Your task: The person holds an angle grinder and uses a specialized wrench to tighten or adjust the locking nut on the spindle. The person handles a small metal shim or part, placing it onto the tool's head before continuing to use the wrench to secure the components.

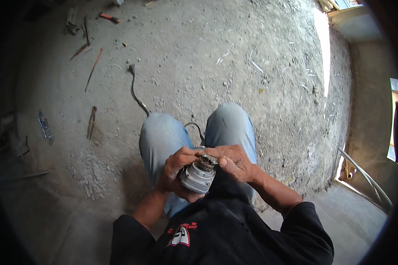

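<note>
Floor [185, 53] stretches wide beyond the knees [230, 123] to the right-side wall [369, 75]; left hand [174, 171] wraps a silver tool head [198, 179], right hand [236, 162] seemingly pinching its spindle [205, 162].

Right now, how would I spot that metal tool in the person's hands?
Start at the person's blue jeans. Just below the knees in the picture, the left hand grips a grey metal tool, with the right hand at its dark end. Unlike the thin dark cable nearby, it is chunky.
</note>
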`<action>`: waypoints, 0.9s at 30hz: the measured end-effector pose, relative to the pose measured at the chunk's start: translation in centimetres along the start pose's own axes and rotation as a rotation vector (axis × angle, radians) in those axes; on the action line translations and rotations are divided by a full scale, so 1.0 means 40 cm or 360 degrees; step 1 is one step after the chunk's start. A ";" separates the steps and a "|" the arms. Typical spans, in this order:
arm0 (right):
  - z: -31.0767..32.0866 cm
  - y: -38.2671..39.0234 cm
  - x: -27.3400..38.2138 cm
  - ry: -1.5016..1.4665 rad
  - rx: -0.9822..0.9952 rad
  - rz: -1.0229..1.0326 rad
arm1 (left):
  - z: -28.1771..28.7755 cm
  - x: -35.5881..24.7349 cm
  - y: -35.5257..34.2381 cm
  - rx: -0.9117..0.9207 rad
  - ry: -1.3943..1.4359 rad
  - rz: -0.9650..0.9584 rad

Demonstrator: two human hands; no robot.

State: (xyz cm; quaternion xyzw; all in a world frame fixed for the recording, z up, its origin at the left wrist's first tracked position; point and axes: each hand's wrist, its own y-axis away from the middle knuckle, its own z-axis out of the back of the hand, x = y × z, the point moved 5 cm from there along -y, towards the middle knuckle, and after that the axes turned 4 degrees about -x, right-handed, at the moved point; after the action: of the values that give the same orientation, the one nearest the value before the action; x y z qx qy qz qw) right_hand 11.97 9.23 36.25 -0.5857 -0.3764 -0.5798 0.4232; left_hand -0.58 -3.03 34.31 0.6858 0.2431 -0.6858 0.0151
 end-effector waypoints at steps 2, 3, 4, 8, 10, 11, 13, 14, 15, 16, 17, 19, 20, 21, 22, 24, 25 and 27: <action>0.003 -0.008 -0.019 -0.0113 -0.0031 -0.0199 | 0.010 0.020 -0.014 -0.0005 0.0101 0.0010; 0.004 -0.016 -0.016 -0.0147 -0.0011 -0.0317 | 0.020 0.034 -0.019 -0.0014 0.0155 0.0072; 0.002 -0.021 -0.011 -0.0126 -0.0032 -0.0271 | 0.029 0.050 -0.026 -0.0013 0.0212 0.0136; 0.028 -0.014 -0.037 -0.0154 -0.0425 -0.0321 | 0.017 0.086 -0.085 -0.0019 0.0858 0.0636; 0.013 -0.045 -0.016 -0.0185 -0.0469 -0.0290 | 0.053 0.105 -0.093 0.0141 0.1044 0.0633; 0.004 -0.050 -0.020 -0.0214 -0.0454 -0.0360 | 0.060 0.104 -0.104 0.0169 0.1069 0.0620; -0.005 -0.044 -0.022 -0.0249 -0.0491 -0.0426 | 0.044 0.087 -0.125 0.0252 0.1104 0.0595; 0.003 -0.036 -0.014 -0.0236 -0.0534 -0.0399 | 0.037 0.079 -0.129 0.0173 0.1130 0.0739; 0.011 -0.030 -0.004 -0.0234 -0.0558 -0.0413 | 0.030 0.080 -0.138 0.0087 0.1153 0.0879; 0.017 -0.025 0.003 -0.0228 -0.0574 -0.0429 | 0.016 0.077 -0.156 0.0126 0.1157 0.0858; 0.013 -0.019 0.000 -0.0279 -0.0630 -0.0395 | 0.008 0.075 -0.162 0.0156 0.1189 0.0900; 0.018 -0.006 0.003 -0.0226 -0.0710 -0.0395 | -0.001 0.095 -0.167 0.0170 0.1242 0.0951; 0.015 -0.004 0.013 -0.0206 -0.0764 -0.0415 | 0.004 0.094 -0.171 0.0165 0.1228 0.0950; 0.010 -0.005 0.026 -0.0218 -0.0750 -0.0407 | 0.004 0.092 -0.177 0.0231 0.1193 0.0997; 0.010 -0.007 0.039 -0.0238 -0.0769 -0.0440 | 0.008 0.094 -0.183 0.0289 0.1155 0.1043; 0.009 -0.011 0.035 -0.0265 -0.0759 -0.0536 | 0.013 0.104 -0.181 0.0350 0.1092 0.1049; 0.019 -0.018 0.029 -0.0187 -0.0818 -0.0459 | 0.008 0.104 -0.197 0.0351 0.1107 0.0992; 0.015 -0.015 0.035 -0.0111 -0.0891 -0.0394 | 0.003 0.115 -0.188 0.0320 0.1130 0.1006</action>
State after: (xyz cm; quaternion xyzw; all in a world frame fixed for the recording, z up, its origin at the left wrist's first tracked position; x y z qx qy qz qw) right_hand 11.69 9.92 37.68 -0.6488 -0.2849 -0.6876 0.1584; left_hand -3.62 4.98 32.31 0.9157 -0.0544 -0.3914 0.0725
